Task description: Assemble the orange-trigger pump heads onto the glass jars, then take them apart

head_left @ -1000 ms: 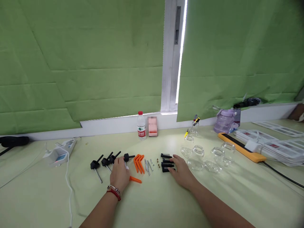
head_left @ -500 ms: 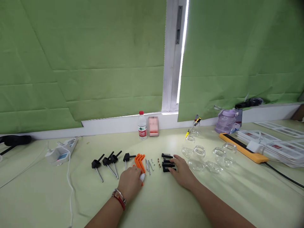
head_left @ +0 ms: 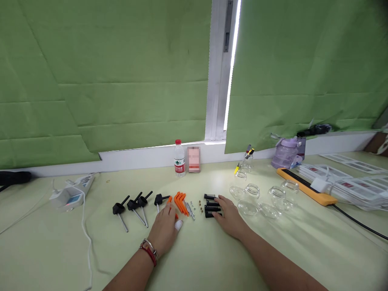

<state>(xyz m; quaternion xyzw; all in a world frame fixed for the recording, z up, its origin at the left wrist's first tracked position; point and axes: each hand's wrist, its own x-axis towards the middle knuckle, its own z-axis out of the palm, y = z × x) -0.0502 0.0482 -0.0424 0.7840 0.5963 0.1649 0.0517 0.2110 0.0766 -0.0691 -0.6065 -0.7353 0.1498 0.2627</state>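
Observation:
My left hand (head_left: pixel 165 227) rests low on the table with its fingers closed around an orange bent piece (head_left: pixel 170 199), mostly covered; something white shows at its thumb. Beside it, several like orange pieces (head_left: pixel 181 203) lie in a row, next to metal rods (head_left: pixel 190 211). My right hand (head_left: pixel 229 216) lies with thumb and fingers apart, touching the right ends of black parts with springs (head_left: pixel 211 209). Small brown bits (head_left: pixel 200 206) and tiny metal bits (head_left: pixel 192 203) lie between the hands. Left of my left hand are black knobs on metal shafts (head_left: pixel 133 205).
Clear jars (head_left: pixel 252 192) and clear lids or dishes (head_left: pixel 248 208) stand at right. Behind are a water bottle (head_left: pixel 180 161), a pink box (head_left: pixel 194 160) and a purple jug (head_left: pixel 285 153). A yellow-black power strip (head_left: pixel 306 186) and a white one (head_left: pixel 72 196) with cords flank the area.
My left hand has shifted slightly left relative to the orange row, with one orange piece now apart from the others under it. My right hand stays at the black parts. The view has shifted slightly.

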